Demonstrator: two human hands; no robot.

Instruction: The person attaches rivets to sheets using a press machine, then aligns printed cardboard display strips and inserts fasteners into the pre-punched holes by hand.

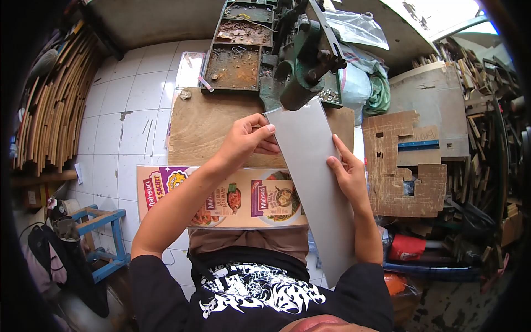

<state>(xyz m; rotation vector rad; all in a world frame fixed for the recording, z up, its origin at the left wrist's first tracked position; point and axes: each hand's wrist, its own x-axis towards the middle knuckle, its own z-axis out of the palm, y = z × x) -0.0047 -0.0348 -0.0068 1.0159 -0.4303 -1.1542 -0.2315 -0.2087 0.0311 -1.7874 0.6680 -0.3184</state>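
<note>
Machine (pixel 301 94) stood beyond wooden board (pixel 204 127). Printed panel (pixel 243 199) laid crosswise before board, apparently placed within reach. Grey panel (pixel 312 177) slanted, far end at machine, likely steadied by two-sided hold: right edge gripped by right hand (pixel 349 174), left edge pinched by left hand (pixel 249 138) near that end.

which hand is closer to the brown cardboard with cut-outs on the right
Right. The right hand, at the grey panel's right edge, is just left of the cardboard; the left hand, at the panel's left edge, is farther away.
</note>
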